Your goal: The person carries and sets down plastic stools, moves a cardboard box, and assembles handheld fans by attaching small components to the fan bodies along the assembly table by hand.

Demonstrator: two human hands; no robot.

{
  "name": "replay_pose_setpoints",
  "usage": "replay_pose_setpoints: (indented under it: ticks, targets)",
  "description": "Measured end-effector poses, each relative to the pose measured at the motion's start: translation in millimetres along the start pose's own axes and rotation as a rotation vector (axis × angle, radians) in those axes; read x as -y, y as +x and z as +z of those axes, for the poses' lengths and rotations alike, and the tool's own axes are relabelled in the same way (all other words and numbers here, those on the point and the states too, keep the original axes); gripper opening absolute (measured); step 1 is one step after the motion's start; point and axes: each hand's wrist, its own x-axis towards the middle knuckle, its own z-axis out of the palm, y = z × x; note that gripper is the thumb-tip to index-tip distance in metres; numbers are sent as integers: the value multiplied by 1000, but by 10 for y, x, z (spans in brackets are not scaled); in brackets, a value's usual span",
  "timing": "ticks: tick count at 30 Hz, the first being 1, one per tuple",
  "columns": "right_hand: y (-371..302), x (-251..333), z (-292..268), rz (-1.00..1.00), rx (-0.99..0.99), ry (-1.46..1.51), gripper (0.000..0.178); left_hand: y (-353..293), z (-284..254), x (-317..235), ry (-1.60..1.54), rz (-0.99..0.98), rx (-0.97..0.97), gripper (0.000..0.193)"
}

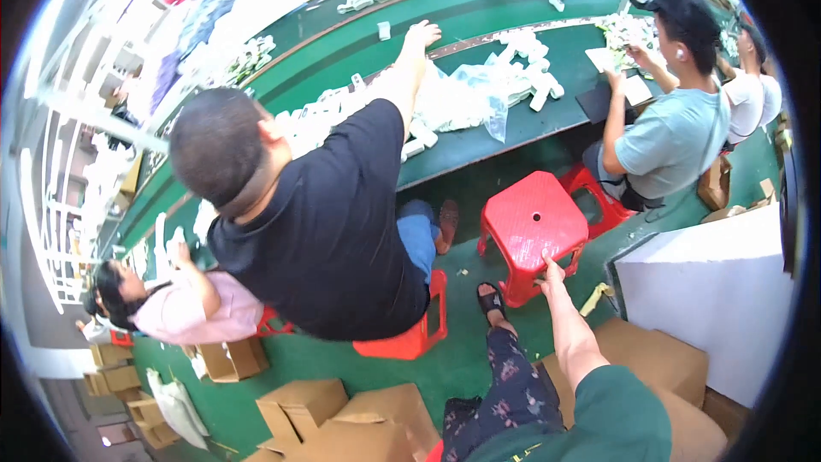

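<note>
My right hand (552, 272) grips the near edge of a red plastic stool (532, 205), with its thumb on top of the seat rim and its fingers curled below. The stool stands on the green floor, with a small round hole in the middle of its square seat. Behind it, another red stool (609, 205) is partly hidden by a seated person in a light blue shirt. My right arm reaches forward from a dark green sleeve. My left hand does not show.
A person in a black shirt (329, 231) sits to the left, one arm over the green workbench (462, 150) heaped with white plastic parts. Cardboard boxes (368, 428) lie at lower left, others (654, 359) by my right arm. A white panel (701, 299) stands right.
</note>
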Motion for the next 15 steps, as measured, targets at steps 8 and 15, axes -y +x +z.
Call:
replay_pose_setpoints:
  ticks: [8,15]
  targets:
    - [1283,-218,1148,75,167,22,41,1059,787,-857,151,-103,-1,66]
    - [1328,-191,575,-283,141,-956,55,679,1183,-940,95,-219,74,65]
